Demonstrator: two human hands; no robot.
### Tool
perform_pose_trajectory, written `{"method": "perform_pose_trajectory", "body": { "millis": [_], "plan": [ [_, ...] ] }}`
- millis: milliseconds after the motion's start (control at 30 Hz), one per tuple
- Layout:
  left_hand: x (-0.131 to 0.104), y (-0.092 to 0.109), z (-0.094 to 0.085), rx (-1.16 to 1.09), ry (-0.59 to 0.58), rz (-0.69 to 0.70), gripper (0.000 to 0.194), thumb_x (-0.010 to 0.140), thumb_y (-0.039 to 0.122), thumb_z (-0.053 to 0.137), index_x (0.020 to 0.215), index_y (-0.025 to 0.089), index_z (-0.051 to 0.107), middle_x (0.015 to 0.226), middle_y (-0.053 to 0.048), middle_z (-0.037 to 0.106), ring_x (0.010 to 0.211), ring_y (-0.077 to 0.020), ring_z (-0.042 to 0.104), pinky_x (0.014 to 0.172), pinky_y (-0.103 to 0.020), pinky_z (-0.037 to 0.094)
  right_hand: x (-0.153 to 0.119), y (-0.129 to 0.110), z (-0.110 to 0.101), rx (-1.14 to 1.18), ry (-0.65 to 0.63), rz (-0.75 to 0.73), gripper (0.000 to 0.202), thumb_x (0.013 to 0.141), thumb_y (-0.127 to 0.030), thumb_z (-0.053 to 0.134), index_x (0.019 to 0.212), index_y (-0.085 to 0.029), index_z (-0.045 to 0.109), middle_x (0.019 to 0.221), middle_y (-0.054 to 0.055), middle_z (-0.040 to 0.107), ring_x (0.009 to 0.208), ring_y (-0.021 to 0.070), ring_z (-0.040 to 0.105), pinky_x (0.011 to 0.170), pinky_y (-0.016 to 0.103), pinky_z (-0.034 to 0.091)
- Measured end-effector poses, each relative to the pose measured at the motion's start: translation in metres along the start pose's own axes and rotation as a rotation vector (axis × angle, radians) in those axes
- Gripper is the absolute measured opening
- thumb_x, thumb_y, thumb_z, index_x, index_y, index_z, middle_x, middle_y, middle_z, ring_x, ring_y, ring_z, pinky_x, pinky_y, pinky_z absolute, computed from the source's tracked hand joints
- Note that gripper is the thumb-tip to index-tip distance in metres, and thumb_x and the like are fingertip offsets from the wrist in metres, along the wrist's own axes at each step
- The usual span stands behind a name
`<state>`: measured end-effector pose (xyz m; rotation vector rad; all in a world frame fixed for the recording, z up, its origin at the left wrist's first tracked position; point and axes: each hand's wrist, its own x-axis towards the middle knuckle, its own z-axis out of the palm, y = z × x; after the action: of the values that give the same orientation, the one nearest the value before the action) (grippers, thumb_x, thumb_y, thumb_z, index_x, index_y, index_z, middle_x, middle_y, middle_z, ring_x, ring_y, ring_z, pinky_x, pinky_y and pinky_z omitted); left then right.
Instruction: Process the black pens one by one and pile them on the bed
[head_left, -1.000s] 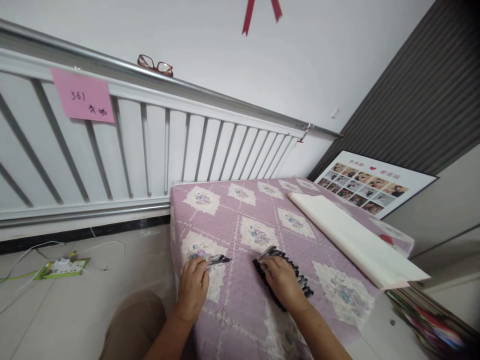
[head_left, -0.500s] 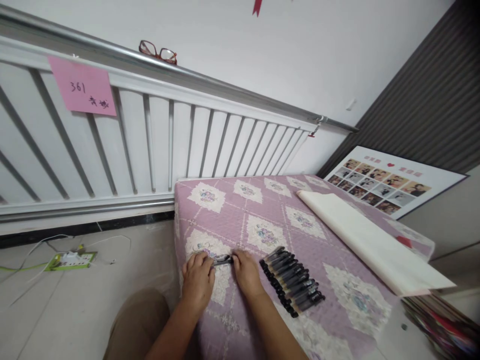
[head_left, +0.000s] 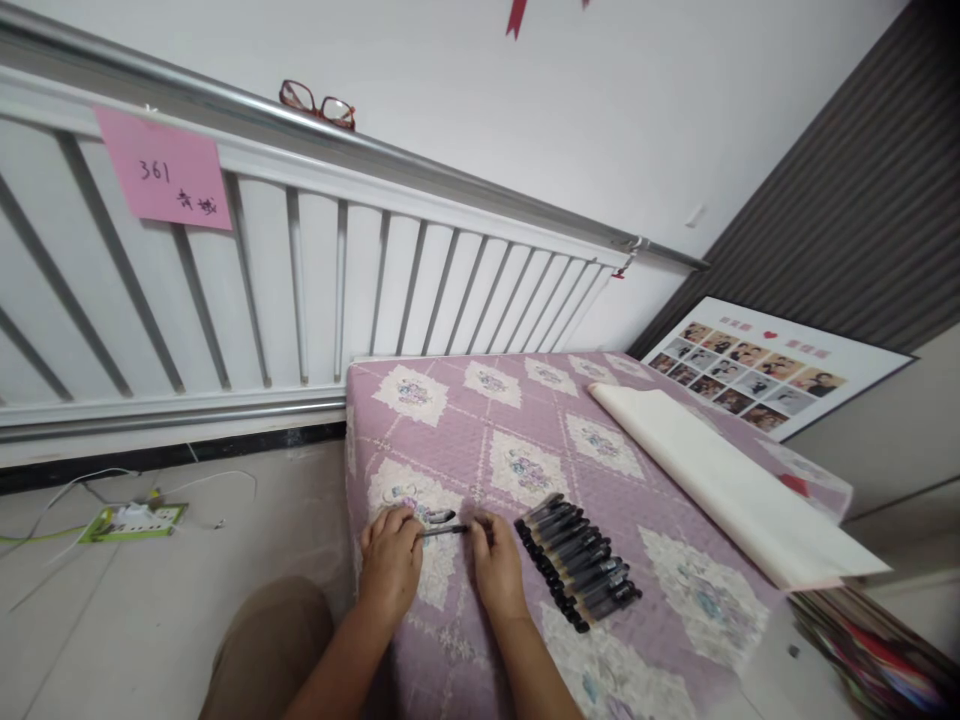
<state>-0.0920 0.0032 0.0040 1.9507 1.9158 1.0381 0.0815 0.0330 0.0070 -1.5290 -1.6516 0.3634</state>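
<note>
A slim dark pen (head_left: 444,530) lies level between my two hands, just above or on the purple quilted cover. My left hand (head_left: 392,562) is closed around its left end. At the other end, the fingers of my right hand (head_left: 496,565) are pinched on its dark tip. Just behind the pen is a short black piece (head_left: 441,517) that looks like a pen cap; whether my left fingers touch it I cannot tell. To the right of my right hand, several black-capped pens (head_left: 577,562) lie side by side in a slanting row.
The purple floral cover (head_left: 465,450) drapes a low bed or table against a white radiator (head_left: 360,280). A large cream sheet (head_left: 720,480) lies folded on its right side, before a photo board (head_left: 750,375). Glasses (head_left: 319,105) rest on the pipe. A power strip (head_left: 135,520) with cables is on the floor.
The slim pen has come into sight between my hands, apart from the black clipped piece, which now sits behind it. My right fingers have curled in more. The view has shifted slightly.
</note>
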Motion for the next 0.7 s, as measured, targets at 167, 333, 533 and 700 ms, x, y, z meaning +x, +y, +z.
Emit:
{"method": "perform_pose_trajectory", "body": {
  "millis": [167, 333, 533, 700],
  "plan": [
    [-0.004, -0.004, -0.005, 0.003, -0.05, -0.006, 0.025, 0.081, 0.007, 0.051, 0.09, 0.025, 0.065, 0.109, -0.001, 0.063, 0.109, -0.0216, 0.051, 0.091, -0.039, 0.037, -0.014, 0.002, -0.01, 0.134, 0.064, 0.139, 0.025, 0.083, -0.038, 0.049, 0.092, -0.018, 0.063, 0.09, 0.007, 0.069, 0.085, 0.022, 0.063, 0.08, 0.033, 0.049],
    [-0.01, -0.005, -0.008, 0.059, -0.061, 0.027, 0.024, 0.082, 0.01, 0.051, 0.095, 0.025, 0.065, 0.11, -0.003, 0.063, 0.108, -0.0236, 0.052, 0.089, -0.04, 0.038, -0.026, -0.003, -0.015, 0.142, -0.001, 0.127, 0.024, 0.083, -0.037, 0.051, 0.092, -0.019, 0.064, 0.092, 0.008, 0.07, 0.087, 0.0226, 0.064, 0.082, 0.034, 0.048],
    [-0.011, 0.006, -0.001, 0.079, -0.06, 0.113, 0.023, 0.083, 0.017, 0.057, 0.102, 0.028, 0.065, 0.105, -0.002, 0.064, 0.101, -0.0238, 0.055, 0.091, -0.042, 0.035, -0.028, -0.001, -0.016, 0.14, 0.023, 0.108, 0.024, 0.083, -0.036, 0.053, 0.092, -0.019, 0.066, 0.093, 0.008, 0.071, 0.089, 0.0226, 0.064, 0.083, 0.035, 0.049],
    [-0.006, 0.016, 0.001, 0.104, -0.119, 0.143, 0.022, 0.083, 0.017, 0.058, 0.102, 0.028, 0.065, 0.103, -0.002, 0.063, 0.098, -0.0233, 0.055, 0.088, -0.04, 0.036, -0.026, -0.003, -0.018, 0.113, 0.007, 0.077, 0.022, 0.083, -0.032, 0.051, 0.093, -0.02, 0.066, 0.092, 0.008, 0.069, 0.089, 0.022, 0.062, 0.084, 0.036, 0.048]
  ]
}}
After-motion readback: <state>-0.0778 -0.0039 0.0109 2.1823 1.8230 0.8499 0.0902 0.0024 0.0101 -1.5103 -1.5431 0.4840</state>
